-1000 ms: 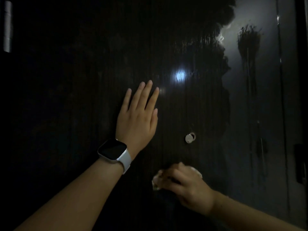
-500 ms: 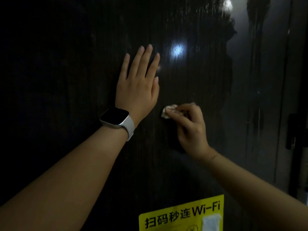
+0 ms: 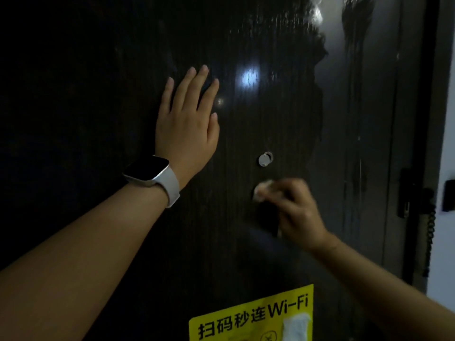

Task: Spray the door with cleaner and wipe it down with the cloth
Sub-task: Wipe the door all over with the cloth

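A dark glossy door (image 3: 103, 99) fills the view, streaked with wet cleaner towards its upper right. My left hand (image 3: 188, 124) lies flat against it with straight fingers, a white smartwatch on the wrist. My right hand (image 3: 293, 210), blurred by motion, grips a small pale wadded cloth (image 3: 262, 189) and holds it against the door just below the round metal peephole (image 3: 265, 159). No spray bottle is in view.
A yellow Wi-Fi sticker (image 3: 251, 313) is stuck on the door at the bottom. The door's latch hardware (image 3: 408, 200) and a coiled cord (image 3: 429, 239) sit at the right edge, next to a pale wall (image 3: 445, 143).
My right hand with the cloth went up beside my left hand, then came back down to below the peephole. My left hand stayed flat on the door.
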